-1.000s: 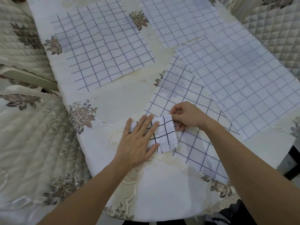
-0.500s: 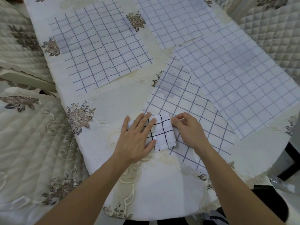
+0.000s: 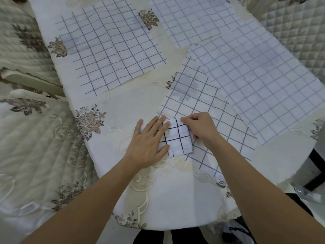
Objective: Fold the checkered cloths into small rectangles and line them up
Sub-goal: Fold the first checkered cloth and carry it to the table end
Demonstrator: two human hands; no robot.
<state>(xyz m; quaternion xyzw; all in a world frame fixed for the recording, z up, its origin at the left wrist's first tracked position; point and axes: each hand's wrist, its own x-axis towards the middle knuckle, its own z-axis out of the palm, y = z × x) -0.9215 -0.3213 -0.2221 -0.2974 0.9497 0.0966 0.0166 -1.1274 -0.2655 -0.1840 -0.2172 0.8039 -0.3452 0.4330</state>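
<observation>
Right hand now lower, pinch on right edge of folded cloth; left hand flat atop, fingers straight.

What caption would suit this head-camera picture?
Left hand flattens a small folded checkered cloth while the right hand pinches its edge.

left hand: flat, palm down | right hand: fingers curled, pinching

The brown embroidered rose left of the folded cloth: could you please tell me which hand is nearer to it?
Left. The left hand presses flat on the folded cloth, just right of the rose; the right hand pinches the cloth's opposite edge, farther right.
</observation>
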